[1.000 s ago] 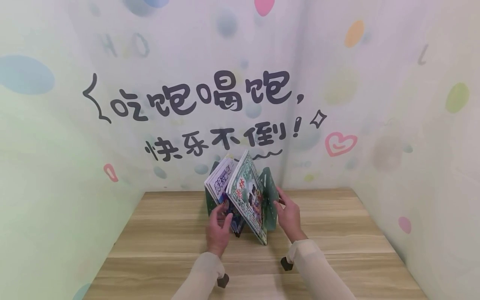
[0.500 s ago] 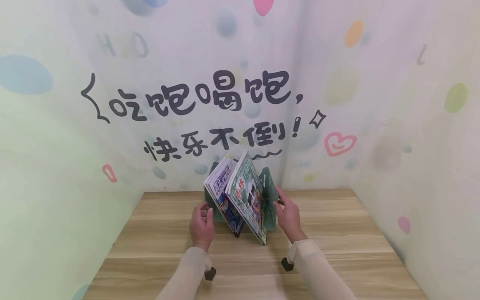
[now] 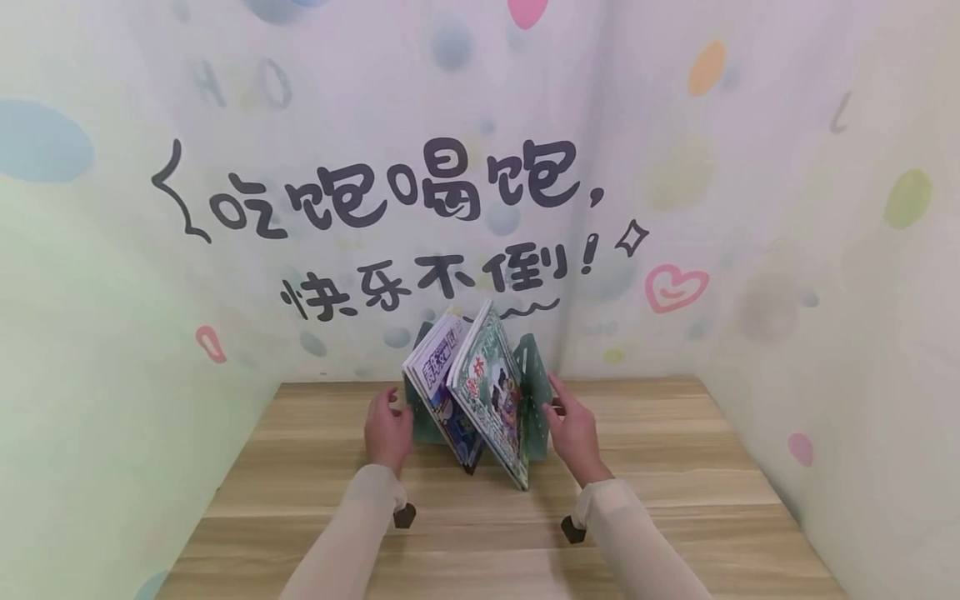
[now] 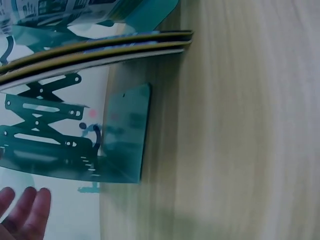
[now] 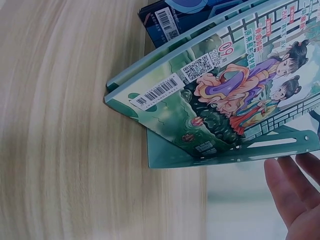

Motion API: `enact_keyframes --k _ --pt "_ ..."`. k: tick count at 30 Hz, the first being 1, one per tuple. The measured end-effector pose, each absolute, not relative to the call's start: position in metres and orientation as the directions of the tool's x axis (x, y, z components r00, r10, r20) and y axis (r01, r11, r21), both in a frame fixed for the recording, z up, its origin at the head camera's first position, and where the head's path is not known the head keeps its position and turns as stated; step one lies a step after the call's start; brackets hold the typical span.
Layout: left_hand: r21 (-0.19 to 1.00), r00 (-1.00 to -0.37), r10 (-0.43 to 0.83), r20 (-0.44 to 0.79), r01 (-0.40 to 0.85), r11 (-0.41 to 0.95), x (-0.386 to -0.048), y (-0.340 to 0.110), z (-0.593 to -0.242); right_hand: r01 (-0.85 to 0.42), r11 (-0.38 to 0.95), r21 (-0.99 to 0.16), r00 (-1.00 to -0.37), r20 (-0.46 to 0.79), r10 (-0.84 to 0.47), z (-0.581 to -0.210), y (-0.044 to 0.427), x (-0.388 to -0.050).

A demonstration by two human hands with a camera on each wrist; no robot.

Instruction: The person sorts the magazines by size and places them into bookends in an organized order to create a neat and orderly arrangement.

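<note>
A dark green metal book stand stands at the back of the table, with an upright panel at each end. Two bundles of thin magazines lean in it: a purple-and-white magazine on the left and a green illustrated magazine on the right. My left hand is beside the stand's left panel; in the left wrist view its fingers are loosely extended below that panel. My right hand is at the right panel, its extended fingers against the outer side. Neither hand grips a magazine.
The wooden table spreads in front of the stand. A printed curtain wall with large characters rises close behind it. More curtain walls flank the table left and right. A dark wrist device sits under each sleeve.
My left hand has moved left, from in front of the purple-and-white magazine to outside the stand's left panel. The right hand stays at the right panel. The magazines keep their lean.
</note>
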State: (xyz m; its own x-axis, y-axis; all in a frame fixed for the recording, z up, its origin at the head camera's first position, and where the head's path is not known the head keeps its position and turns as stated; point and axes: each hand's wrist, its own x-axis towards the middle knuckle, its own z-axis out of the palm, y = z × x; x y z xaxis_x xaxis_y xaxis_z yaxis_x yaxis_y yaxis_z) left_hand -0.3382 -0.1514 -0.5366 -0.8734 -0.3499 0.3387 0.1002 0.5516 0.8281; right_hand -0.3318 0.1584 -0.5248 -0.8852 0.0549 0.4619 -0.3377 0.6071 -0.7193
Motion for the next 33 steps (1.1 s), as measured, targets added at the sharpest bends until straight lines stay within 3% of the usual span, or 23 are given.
enact_keyframes --k 7,13,20,33 --pt "0.821 -0.912 -0.304 0.274 0.057 0.568 -0.347 -0.151 -0.526 -0.302 0.603 -0.738 -0.907 0.417 0.056 -0.522 0.159 -0.331" --pt "0.776 -0.923 -0.25 0.291 0.075 0.627 -0.353 -0.151 -0.523 -0.283 0.606 -0.743 -0.915 0.399 0.062 -0.521 0.157 -0.333" --pt "0.721 -0.913 -0.215 0.346 0.112 0.684 -0.362 -0.153 -0.524 -0.326 0.628 -0.707 -0.887 0.458 0.055 -0.519 0.154 -0.334" --pt "0.65 -0.936 -0.174 0.306 0.072 0.757 -0.362 -0.147 -0.512 -0.32 0.76 -0.566 -0.836 0.547 0.055 -0.523 0.147 -0.334"
